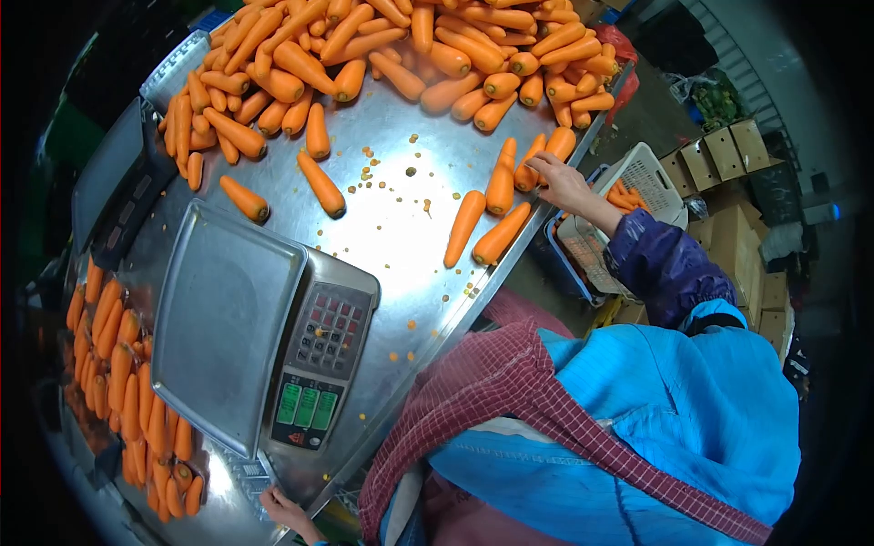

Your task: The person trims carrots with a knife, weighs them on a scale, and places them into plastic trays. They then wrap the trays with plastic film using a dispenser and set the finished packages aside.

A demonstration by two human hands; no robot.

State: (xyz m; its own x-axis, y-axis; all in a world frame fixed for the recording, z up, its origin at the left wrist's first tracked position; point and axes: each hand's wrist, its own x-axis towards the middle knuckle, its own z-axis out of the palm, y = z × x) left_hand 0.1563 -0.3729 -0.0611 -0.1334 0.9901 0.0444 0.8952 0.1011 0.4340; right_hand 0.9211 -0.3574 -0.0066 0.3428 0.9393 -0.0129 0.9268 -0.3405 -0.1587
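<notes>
handling loose carrots at the edge of the metal table [391, 246], the right hand [566, 187] bends its fingers over one carrot [525, 176]; whether they pinch it cannot be told. the left hand [289, 514] lies near the scale [223, 337], its grip unclear. lifting the carrot would call for fingers closed around it.
</notes>
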